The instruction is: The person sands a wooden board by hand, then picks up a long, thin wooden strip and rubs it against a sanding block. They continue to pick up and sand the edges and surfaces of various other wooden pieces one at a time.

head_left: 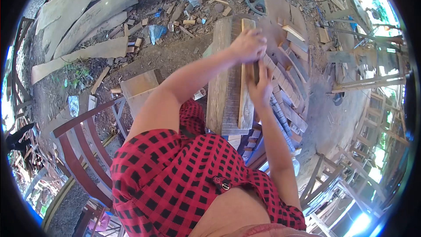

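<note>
A long pale wooden strip [246, 105] lies lengthwise on a thick wooden bench board [221, 79] in front of me. My left hand [250, 45] is closed in a fist over the far part of the strip, its edge slightly blurred. Just nearer and to the right, my right hand [262, 83] is wrapped around the side of a dark brown wooden block [251, 73]. That block sits on the strip and reaches up under my left hand. Its exact kind is mostly hidden by my fingers.
Stacked wood pieces [285, 85] lie right of the bench. A brown wooden chair [83, 149] stands at left. Large curved planks [98, 17] rest on the ground at far left, and a wheel-like ring [256, 1] lies beyond the bench. Wooden frames [368, 123] stand at right.
</note>
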A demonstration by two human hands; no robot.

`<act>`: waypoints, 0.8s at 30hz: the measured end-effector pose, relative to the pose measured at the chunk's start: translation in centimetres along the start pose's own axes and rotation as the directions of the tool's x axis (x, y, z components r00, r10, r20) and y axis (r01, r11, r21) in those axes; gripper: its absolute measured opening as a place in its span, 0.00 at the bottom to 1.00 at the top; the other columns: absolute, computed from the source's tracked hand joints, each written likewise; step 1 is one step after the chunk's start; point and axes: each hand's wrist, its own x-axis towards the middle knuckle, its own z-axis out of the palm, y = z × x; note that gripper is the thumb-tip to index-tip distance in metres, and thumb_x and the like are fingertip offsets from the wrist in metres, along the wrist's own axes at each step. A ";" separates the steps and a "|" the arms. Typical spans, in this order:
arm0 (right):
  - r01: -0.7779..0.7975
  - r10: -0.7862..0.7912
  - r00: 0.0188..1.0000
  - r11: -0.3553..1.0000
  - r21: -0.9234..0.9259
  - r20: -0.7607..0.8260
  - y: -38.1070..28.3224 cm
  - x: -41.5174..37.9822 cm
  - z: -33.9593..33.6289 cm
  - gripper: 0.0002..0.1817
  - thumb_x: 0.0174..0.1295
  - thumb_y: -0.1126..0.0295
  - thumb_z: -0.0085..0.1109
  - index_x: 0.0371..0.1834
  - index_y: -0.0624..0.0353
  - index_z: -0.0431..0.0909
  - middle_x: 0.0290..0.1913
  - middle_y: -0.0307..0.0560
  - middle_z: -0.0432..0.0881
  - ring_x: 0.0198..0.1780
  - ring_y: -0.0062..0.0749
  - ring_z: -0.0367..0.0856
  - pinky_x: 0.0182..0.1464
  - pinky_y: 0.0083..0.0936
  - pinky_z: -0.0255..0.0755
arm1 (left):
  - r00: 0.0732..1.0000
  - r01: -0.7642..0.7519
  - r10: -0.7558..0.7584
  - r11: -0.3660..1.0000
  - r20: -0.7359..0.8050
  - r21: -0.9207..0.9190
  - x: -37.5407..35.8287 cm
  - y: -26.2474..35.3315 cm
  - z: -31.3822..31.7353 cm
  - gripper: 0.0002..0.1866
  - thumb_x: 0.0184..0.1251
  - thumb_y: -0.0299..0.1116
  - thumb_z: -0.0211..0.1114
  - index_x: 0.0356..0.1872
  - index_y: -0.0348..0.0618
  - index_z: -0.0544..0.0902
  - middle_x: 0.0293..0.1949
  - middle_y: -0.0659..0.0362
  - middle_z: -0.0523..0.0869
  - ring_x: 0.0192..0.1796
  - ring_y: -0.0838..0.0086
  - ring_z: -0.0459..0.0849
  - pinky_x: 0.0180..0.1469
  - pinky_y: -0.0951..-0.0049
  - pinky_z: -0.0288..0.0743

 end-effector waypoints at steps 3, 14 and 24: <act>-0.031 0.031 0.999 0.999 -0.043 -0.020 1.2 6.2 2.1 0.32 0.55 0.70 0.64 0.66 0.50 0.68 0.53 0.59 0.74 0.48 0.59 0.78 0.46 0.48 0.76 | 0.990 0.138 -0.138 0.990 -0.006 0.001 4.3 -4.3 0.3 0.10 0.67 0.41 0.56 0.37 0.53 0.85 0.56 0.66 0.81 0.67 0.58 0.69 0.69 0.56 0.62; 0.016 -0.018 0.999 0.999 -0.029 -0.043 -0.5 -1.8 -0.3 0.29 0.56 0.74 0.61 0.63 0.60 0.68 0.54 0.63 0.71 0.51 0.63 0.76 0.48 0.50 0.74 | 0.992 0.126 -0.126 0.990 -0.001 0.054 -0.6 2.7 0.0 0.10 0.66 0.38 0.56 0.36 0.46 0.83 0.53 0.60 0.81 0.66 0.57 0.70 0.68 0.48 0.60; -0.175 0.175 0.982 0.985 -0.011 0.070 -4.2 -18.4 -5.2 0.32 0.57 0.73 0.62 0.66 0.68 0.65 0.59 0.69 0.68 0.58 0.66 0.71 0.57 0.46 0.71 | 1.000 0.001 0.005 0.979 0.027 -0.205 -11.3 15.3 -0.8 0.10 0.59 0.35 0.65 0.40 0.43 0.84 0.54 0.57 0.79 0.69 0.55 0.66 0.69 0.43 0.57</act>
